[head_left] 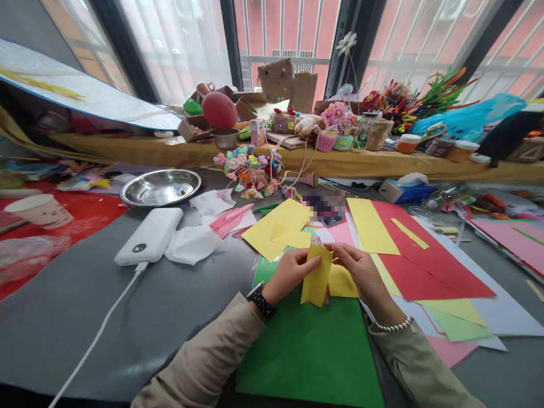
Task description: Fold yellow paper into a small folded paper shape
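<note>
Green sheet (310, 351) underlies both hands, left (289, 273) and right (361, 269), each grip pinched shut on yellow paper (317, 280); judged best creased slowly, edges aligned.

Both arms wear loose beige fabric sleeves; the left wrist carries a black smartwatch (260, 299), the right wrist a silver beaded bracelet (393, 326)
</note>
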{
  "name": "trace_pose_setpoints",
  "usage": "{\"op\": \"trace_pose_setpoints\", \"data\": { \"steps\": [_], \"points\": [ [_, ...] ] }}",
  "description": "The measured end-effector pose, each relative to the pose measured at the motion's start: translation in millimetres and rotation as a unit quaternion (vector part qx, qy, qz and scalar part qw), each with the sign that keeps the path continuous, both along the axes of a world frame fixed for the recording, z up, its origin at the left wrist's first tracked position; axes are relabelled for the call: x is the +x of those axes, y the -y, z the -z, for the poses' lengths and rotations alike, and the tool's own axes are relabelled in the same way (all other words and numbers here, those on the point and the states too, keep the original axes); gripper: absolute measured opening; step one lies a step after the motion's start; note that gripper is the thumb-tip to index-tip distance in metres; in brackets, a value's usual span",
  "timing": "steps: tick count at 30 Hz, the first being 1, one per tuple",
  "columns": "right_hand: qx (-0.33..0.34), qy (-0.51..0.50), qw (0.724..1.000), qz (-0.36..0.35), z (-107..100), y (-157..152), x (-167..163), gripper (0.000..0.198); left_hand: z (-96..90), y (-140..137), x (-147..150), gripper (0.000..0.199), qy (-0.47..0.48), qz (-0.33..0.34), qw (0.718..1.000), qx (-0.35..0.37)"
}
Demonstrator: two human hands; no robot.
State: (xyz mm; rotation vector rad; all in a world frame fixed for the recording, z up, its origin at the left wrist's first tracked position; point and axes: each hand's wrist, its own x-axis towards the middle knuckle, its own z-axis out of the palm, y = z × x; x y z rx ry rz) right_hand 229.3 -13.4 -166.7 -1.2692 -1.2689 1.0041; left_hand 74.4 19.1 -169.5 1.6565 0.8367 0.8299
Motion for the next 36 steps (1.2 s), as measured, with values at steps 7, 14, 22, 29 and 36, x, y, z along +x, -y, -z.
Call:
{"op": "trace_pose_setpoints", "data": {
  "steps": [7, 14, 22, 29, 36],
  "points": [
    [-0.029, -0.002, 0.998, -0.06, -2.8, 1.3, -2.8, 0.021, -0.4, 0.2, -0.5, 0.031, -0.032, 0.02, 0.999, 0.016],
    [-0.022, -0.023, 0.999, -0.044, -2.3, 1.0, -4.1, 0.02, -0.7, -0.1, -0.1, 0.033, -0.036, 0.031, 0.999, 0.011],
    [-0.052, -0.099, 0.994, -0.014, 2.8, 0.5, -1.4, 0.015, 0.5, -1.6, -0.7, 0.032, -0.054, 0.043, 0.998, 0.005],
    [-0.066, -0.082, 0.994, -0.019, 5.1, 0.0, -1.7, 0.015, -0.1, -1.1, -1.5, 0.036, -0.069, 0.032, 0.997, 0.008],
    [-0.064, -0.057, 0.996, 0.003, 4.0, -0.7, -4.4, 0.018, 2.8, -2.2, -1.3, 0.036, -0.079, 0.035, 0.996, 0.024]
  ]
}}
